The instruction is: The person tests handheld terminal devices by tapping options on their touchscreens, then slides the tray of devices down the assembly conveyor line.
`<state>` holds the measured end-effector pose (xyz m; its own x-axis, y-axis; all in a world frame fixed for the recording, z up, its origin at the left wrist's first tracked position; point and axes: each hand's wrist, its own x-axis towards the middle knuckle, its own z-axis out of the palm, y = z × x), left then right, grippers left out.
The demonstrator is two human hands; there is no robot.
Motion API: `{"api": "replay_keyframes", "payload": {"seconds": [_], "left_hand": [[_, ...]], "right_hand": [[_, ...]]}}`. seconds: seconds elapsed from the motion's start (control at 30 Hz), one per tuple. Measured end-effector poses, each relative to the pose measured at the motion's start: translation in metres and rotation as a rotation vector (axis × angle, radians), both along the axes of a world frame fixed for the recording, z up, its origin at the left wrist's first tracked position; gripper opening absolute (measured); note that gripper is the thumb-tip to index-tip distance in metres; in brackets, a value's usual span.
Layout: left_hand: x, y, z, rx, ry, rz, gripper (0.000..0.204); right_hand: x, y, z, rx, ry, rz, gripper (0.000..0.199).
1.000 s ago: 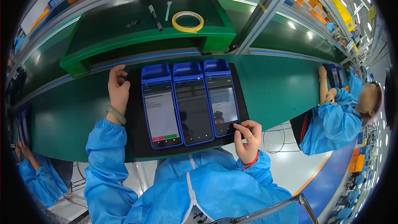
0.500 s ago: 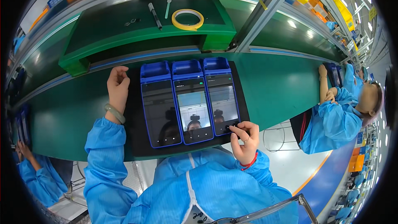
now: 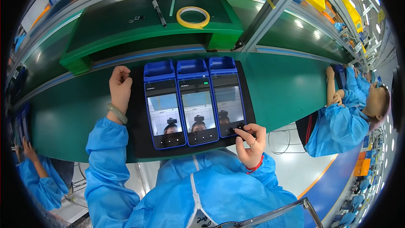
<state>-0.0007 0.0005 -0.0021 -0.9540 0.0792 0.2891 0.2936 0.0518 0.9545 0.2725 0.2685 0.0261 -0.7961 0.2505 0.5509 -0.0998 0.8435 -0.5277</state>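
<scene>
Three blue handheld terminals lie side by side on a black mat (image 3: 136, 143): the left one (image 3: 163, 105), the middle one (image 3: 195, 102) and the right one (image 3: 226, 97). All three screens are lit with a camera picture. My right hand (image 3: 250, 141) is at the right terminal's lower corner, index finger touching the bottom of its screen. My left hand (image 3: 120, 86) rests loosely curled on the mat's left edge, beside the left terminal, holding nothing. A pale bracelet sits on that wrist.
A raised green shelf (image 3: 126, 38) behind the mat carries a yellow tape roll (image 3: 193, 17), a black pen (image 3: 159, 12) and a pale stick (image 3: 172, 5). The mat lies on a green bench (image 3: 287, 88). Other workers in blue coats sit at the right (image 3: 341, 118) and lower left (image 3: 38, 177).
The left and right screens have switched from dark to a lit camera picture. My right index finger has stayed at the right terminal's lower edge; my left hand has barely moved.
</scene>
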Motion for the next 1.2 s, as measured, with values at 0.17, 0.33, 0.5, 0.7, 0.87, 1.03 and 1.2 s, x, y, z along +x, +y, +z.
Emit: {"api": "replay_keyframes", "payload": {"seconds": [0.17, 0.33, 0.5, 0.7, 0.87, 1.03, 1.2], "left_hand": [[-0.002, 0.0, -0.003, -0.015, 0.037, 0.018, 0.023], [0.0, 0.0, 0.0, -0.005, 0.023, 0.028, 0.022], [0.001, 0.003, 0.003, -0.008, -0.017, 0.017, 0.023], [0.002, 0.002, -0.001, 0.013, -0.022, 0.001, 0.024], [0.002, 0.006, -0.001, 0.029, -0.008, 0.005, 0.022], [0.0, 0.006, 0.003, 0.028, -0.006, 0.0, 0.022], [0.004, 0.001, -0.001, -0.006, -0.003, 0.025, 0.022]], "right_hand": [[-0.004, -0.004, 0.002, 0.107, 0.007, 0.067, 0.031], [-0.008, -0.007, 0.001, 0.195, -0.057, 0.077, 0.029], [-0.018, -0.027, 0.013, 0.222, -0.031, 0.23, 0.033], [-0.036, -0.05, 0.014, 0.257, -0.047, 0.361, 0.035], [-0.052, -0.071, 0.022, 0.268, 0.029, 0.459, 0.034], [-0.068, -0.104, 0.018, 0.286, -0.058, 0.476, 0.031], [-0.056, -0.067, 0.029, 0.169, -0.011, 0.404, 0.028]]}}
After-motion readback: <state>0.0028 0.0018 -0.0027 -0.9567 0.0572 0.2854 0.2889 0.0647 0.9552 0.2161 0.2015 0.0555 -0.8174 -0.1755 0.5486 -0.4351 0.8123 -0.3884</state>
